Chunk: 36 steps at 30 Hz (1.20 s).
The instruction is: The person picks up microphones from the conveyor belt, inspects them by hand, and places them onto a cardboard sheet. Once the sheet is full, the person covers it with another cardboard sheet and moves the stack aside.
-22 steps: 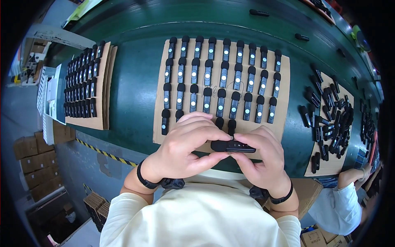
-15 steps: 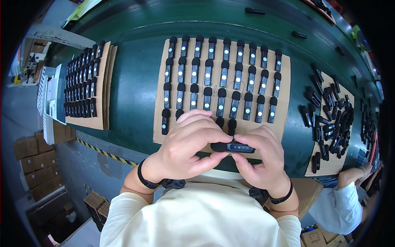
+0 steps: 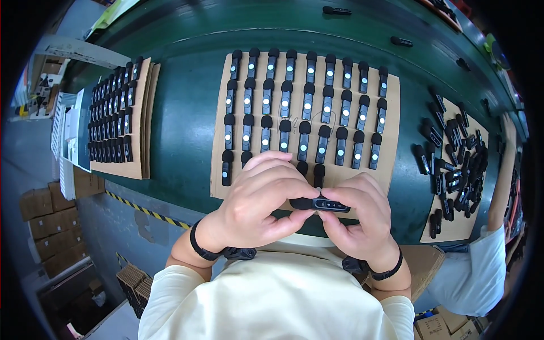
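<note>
Both my hands hold one small black oblong device (image 3: pixel 321 204) with a rounded foam-like end, just above the near edge of the green table (image 3: pixel 181 130). My left hand (image 3: pixel 258 204) grips its rounded end with fingers curled over it. My right hand (image 3: pixel 357 221) pinches the other end. Beyond my hands lies a brown cardboard sheet (image 3: pixel 391 164) bearing several rows of the same black devices (image 3: pixel 303 107), each with a pale round dot.
A second cardboard sheet (image 3: pixel 139 164) with tightly packed black devices lies at the left. A loose heap of the devices (image 3: pixel 453 164) covers cardboard at the right. Another person's sleeve (image 3: pixel 470 272) shows at lower right. Cardboard boxes (image 3: pixel 48 226) stand on the floor, left.
</note>
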Available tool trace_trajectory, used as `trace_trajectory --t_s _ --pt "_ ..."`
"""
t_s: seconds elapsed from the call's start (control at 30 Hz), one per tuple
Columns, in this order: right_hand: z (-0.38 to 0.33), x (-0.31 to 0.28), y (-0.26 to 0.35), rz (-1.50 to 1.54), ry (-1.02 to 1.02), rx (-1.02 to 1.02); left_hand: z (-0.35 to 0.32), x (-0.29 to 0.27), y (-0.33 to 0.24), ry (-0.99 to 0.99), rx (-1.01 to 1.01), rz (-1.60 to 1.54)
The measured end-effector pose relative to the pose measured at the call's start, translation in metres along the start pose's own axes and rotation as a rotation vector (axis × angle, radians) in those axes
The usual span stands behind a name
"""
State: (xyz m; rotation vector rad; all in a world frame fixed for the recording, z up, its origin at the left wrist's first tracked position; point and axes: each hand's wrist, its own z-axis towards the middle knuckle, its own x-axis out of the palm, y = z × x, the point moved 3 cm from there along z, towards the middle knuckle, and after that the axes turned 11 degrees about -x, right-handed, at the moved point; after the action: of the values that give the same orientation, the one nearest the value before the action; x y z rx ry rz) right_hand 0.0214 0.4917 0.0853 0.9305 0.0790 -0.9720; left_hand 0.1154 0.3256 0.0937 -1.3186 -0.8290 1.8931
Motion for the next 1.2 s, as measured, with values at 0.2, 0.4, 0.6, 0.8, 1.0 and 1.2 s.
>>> trace_trajectory --t_s 0.2,0.4,0.6,0.8,1.0,1.2 --pt "-0.001 0.001 -0.002 0.021 -0.003 -0.010 0.002 -0.002 -0.002 -0.004 -0.015 -0.017" --pt "-0.004 -0.003 -0.003 0.152 -0.095 0.054 0.002 0.002 0.001 -0.009 -0.026 -0.001" --pt "-0.005 -0.002 -0.001 0.194 -0.111 0.072 0.001 0.006 0.006 0.048 -0.060 0.001" --pt "-0.024 -0.010 -0.005 0.014 0.015 0.083 -0.005 -0.016 0.012 0.015 -0.120 0.060" --pt "-0.054 -0.014 -0.012 -0.254 0.152 0.069 -0.020 -0.048 0.030 -0.140 -0.233 0.119" --pt "-0.082 0.005 -0.012 -0.388 0.298 -0.021 -0.026 -0.070 0.039 -0.212 -0.257 0.206"
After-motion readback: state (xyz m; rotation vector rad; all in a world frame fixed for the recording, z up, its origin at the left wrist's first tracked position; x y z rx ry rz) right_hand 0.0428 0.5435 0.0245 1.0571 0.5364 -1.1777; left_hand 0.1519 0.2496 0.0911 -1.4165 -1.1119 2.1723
